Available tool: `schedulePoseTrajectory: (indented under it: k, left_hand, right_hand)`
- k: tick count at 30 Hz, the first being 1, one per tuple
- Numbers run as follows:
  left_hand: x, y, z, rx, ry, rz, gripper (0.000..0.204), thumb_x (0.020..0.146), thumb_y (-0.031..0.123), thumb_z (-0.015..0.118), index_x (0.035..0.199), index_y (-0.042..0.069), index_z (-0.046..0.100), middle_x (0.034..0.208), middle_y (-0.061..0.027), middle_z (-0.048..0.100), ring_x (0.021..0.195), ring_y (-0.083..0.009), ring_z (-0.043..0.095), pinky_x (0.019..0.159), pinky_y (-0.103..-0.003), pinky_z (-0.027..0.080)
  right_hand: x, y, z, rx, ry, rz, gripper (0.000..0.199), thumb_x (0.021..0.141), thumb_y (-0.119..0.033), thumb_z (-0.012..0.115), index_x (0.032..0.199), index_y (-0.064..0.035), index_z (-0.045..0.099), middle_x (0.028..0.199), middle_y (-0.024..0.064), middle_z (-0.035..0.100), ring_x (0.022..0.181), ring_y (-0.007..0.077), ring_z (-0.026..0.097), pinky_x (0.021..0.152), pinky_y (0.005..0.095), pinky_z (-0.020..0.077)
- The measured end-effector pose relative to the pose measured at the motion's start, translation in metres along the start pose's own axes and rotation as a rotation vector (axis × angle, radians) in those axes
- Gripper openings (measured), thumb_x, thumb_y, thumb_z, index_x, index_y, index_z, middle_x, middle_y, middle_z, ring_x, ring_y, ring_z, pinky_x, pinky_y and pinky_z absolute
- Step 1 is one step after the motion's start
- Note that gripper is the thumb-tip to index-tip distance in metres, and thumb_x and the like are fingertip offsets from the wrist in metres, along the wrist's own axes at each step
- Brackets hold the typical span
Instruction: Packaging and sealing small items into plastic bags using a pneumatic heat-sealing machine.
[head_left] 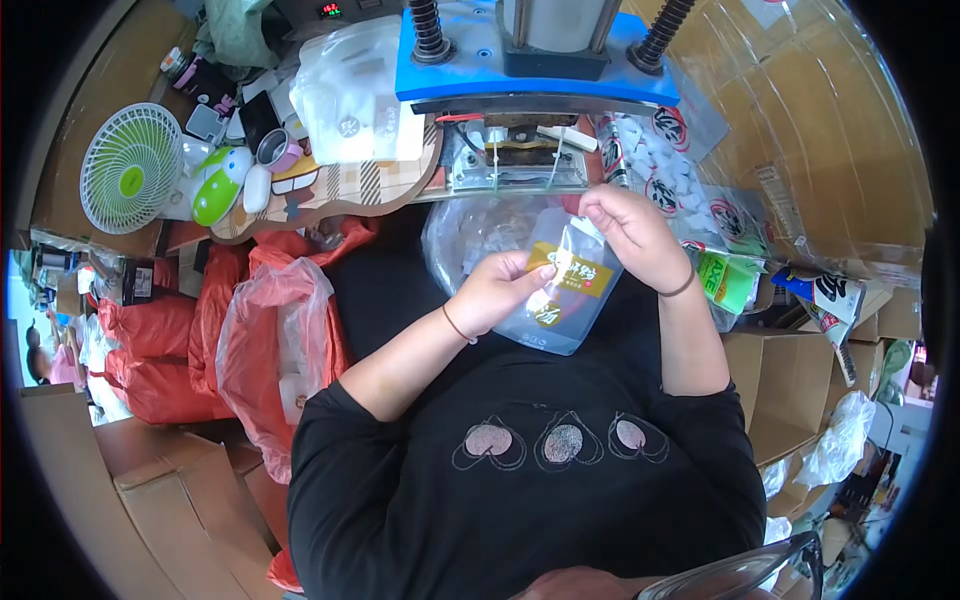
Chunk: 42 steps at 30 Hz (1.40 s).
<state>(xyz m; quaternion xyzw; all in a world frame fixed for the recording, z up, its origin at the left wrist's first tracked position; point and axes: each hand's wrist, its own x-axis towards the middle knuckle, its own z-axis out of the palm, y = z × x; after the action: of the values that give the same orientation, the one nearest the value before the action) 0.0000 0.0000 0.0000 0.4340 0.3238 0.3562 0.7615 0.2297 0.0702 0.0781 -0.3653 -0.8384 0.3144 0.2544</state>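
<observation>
In front of my chest is a clear plastic pouch (565,310) with gold printed panels, tilted with its top toward the press. My left hand (497,292) grips its left side, thumb lying across the front. My right hand (635,238) is closed in a pinch at the pouch's upper right corner, where a small white part shows below the fingertips. Exactly what those fingertips cover is hidden. Just beyond the hands stands a blue press (490,82) with spring-wound posts and a metal fixture (515,160) under its plate. Behind the pouch sits a large clear plastic bag (450,235).
A stack of clear pouches (345,105) lies on the checked board (390,180) left of the press, near a small fan (130,170). Red plastic bags (160,340) crowd my left. At right are a bag of small white pieces (655,150) and cardboard boxes (775,385).
</observation>
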Motion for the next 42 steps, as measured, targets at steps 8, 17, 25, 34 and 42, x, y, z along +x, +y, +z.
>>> schedulePoseTrajectory:
  k: [8, 17, 25, 34, 42]
  left_hand:
    - [0.007, -0.006, 0.003, 0.096, 0.08, -0.011, 0.028, 0.102, 0.026, 0.062, 0.108, 0.0, 0.07, 0.095, -0.0046, 0.073, 0.086, -0.009, 0.066, 0.081, -0.026, 0.053]
    - [0.021, 0.0, -0.001, -0.089, -0.032, -0.092, 0.023, 0.096, 0.012, 0.068, 0.116, 0.001, 0.068, 0.101, -0.0061, 0.073, 0.085, -0.0112, 0.068, 0.076, -0.028, 0.056]
    - [0.042, 0.044, -0.05, -0.227, 0.248, -0.08, 0.028, 0.09, 0.006, 0.071, 0.117, 0.001, 0.066, 0.109, -0.0095, 0.071, 0.089, -0.0151, 0.069, 0.078, -0.028, 0.058]
    - [-0.006, 0.081, -0.176, 1.866, 0.892, 0.334, 0.062, 0.094, 0.044, 0.061, 0.141, 0.006, 0.048, 0.154, -0.0254, 0.036, 0.142, -0.0416, 0.037, 0.112, -0.057, 0.032]
    - [-0.048, 0.05, -0.116, 1.771, 0.598, 0.303, 0.025, 0.096, 0.012, 0.06, 0.12, 0.007, 0.066, 0.108, -0.0092, 0.071, 0.104, -0.0221, 0.067, 0.09, -0.036, 0.05]
  right_hand:
    - [-0.001, -0.005, -0.009, 0.179, 0.048, 0.21, 0.017, 0.099, -0.017, 0.063, 0.099, -0.0003, 0.066, 0.09, 0.0046, 0.068, 0.085, 0.0137, 0.063, 0.077, 0.0287, 0.0496]
    - [0.001, 0.024, -0.042, -0.598, 0.123, 0.189, 0.037, 0.097, -0.02, 0.056, 0.132, -0.0074, 0.055, 0.133, 0.0203, 0.055, 0.12, 0.0389, 0.055, 0.1, 0.0457, 0.0461]
    - [-0.021, 0.076, -0.021, -0.607, 0.181, 0.334, 0.029, 0.088, -0.008, 0.066, 0.117, -0.0094, 0.06, 0.106, 0.0183, 0.056, 0.099, 0.0408, 0.06, 0.085, 0.0459, 0.0496]
    - [-0.026, 0.058, -0.023, -0.559, 0.288, 0.312, 0.025, 0.09, -0.011, 0.063, 0.115, -0.0091, 0.059, 0.107, 0.0179, 0.063, 0.101, 0.0416, 0.06, 0.082, 0.0466, 0.0493]
    - [-0.029, 0.066, -0.027, -0.567, 0.238, 0.49, 0.023, 0.089, -0.012, 0.065, 0.109, -0.0061, 0.055, 0.106, 0.0209, 0.063, 0.101, 0.0437, 0.059, 0.083, 0.0481, 0.0482]
